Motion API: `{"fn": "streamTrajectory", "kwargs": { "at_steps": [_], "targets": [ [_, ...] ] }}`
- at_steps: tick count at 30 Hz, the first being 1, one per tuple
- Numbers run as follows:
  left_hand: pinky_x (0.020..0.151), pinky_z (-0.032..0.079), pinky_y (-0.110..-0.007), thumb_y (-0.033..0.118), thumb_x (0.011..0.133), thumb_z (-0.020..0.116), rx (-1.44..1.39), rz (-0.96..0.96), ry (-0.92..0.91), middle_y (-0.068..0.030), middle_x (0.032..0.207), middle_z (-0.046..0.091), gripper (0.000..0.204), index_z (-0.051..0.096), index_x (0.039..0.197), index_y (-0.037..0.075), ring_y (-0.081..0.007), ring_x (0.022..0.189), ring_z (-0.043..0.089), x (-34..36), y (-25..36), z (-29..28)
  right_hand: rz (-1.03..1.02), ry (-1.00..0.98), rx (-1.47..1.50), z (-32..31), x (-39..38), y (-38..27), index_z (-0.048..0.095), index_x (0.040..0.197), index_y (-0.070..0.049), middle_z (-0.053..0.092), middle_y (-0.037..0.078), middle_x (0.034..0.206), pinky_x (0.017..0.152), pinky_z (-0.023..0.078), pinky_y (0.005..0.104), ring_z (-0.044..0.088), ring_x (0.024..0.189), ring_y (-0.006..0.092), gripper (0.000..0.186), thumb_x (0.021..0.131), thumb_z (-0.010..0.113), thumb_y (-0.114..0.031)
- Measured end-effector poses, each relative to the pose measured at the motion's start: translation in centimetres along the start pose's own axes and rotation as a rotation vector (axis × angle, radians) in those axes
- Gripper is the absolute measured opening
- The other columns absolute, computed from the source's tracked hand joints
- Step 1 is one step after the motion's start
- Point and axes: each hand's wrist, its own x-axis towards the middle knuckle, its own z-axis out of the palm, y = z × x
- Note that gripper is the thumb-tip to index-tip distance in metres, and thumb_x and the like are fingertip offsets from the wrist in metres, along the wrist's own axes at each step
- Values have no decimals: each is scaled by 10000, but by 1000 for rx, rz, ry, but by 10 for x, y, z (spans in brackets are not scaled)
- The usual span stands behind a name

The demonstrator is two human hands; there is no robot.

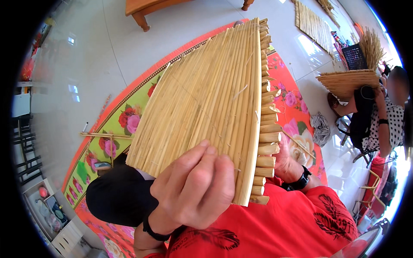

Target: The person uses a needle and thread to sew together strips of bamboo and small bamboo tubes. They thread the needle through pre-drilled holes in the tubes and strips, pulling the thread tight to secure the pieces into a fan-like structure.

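Note:
A panel of pale dry reed stalks [202, 94], bound side by side with thin thread, stands tilted over my lap. Loose thread ends stick out from its face. Along its right side, cut stalk ends [269, 137] form a thick row. My left hand [193, 185] is closed in a pinch against the lower face of the panel; what its fingertips hold, if anything, is hidden. Beside the cut ends, my right hand [286, 161] grips the panel's right side, its fingers partly hidden behind the stalks.
A flowered mat [297, 99] lies under me on the tiled floor. At right, a seated person in a dotted top [389, 124] holds another reed panel [348, 81]. Behind stand a dark basket [355, 56] and a reed bundle [371, 45]. A wooden table [150, 6] is ahead.

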Motion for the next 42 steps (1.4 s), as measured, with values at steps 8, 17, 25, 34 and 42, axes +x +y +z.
{"fn": "streamTrajectory", "kwargs": {
  "at_steps": [8,17,25,34,42],
  "targets": [
    [592,590,-293,-3,752,677,-9,-29,0,-110,798,650,179,701,930,-8,-254,742,702,5,-1,-1,34,-188,85,6,12,2,475,815,-129,457,-4,611,569,416,330,481,551,161,357,1078,432,-366],
    [545,475,-313,53,735,820,-59,-380,127,-80,776,631,268,692,970,34,-214,605,598,39,-55,-29,-453,-341,-848,43,23,-15,616,947,1,561,139,917,710,550,365,652,808,267,271,1039,541,-243],
    [607,451,-214,24,827,782,-299,-647,202,24,778,601,165,659,928,-18,-32,683,537,51,-96,-61,-410,-107,-1165,19,0,-50,669,922,40,589,48,732,492,451,245,596,520,120,175,983,604,-110],
    [649,472,-207,27,847,767,-331,-698,251,27,820,638,157,661,954,-13,-27,713,555,48,-109,-72,-392,64,-1043,-27,10,-84,656,952,-7,613,37,796,438,484,252,604,505,121,136,991,590,-119],
    [665,485,-214,25,846,764,-340,-689,249,11,853,659,165,666,972,-16,-36,727,570,47,-114,-70,-575,-11,-402,-42,24,-93,622,1080,-61,594,12,965,451,421,205,494,569,74,198,994,640,-239]
  ]
}}
